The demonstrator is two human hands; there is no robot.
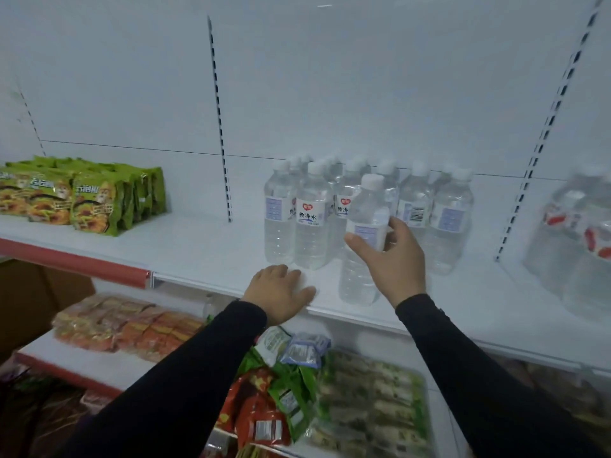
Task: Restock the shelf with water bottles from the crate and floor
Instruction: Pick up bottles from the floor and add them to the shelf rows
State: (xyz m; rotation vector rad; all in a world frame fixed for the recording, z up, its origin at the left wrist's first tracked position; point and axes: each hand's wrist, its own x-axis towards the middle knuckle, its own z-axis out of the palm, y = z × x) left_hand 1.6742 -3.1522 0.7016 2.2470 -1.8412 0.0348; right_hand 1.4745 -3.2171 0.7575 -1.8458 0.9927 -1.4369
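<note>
The right hand (391,262) grips an upright water bottle (362,246) near the shelf (205,246) front edge, just before the bottle cluster (330,206). The left hand (277,292) rests flat, fingers relaxed, on that edge.

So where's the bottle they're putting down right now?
The bottle stands near the front edge of the white shelf, just in front of the bottle cluster, with the right hand around its middle.
</note>
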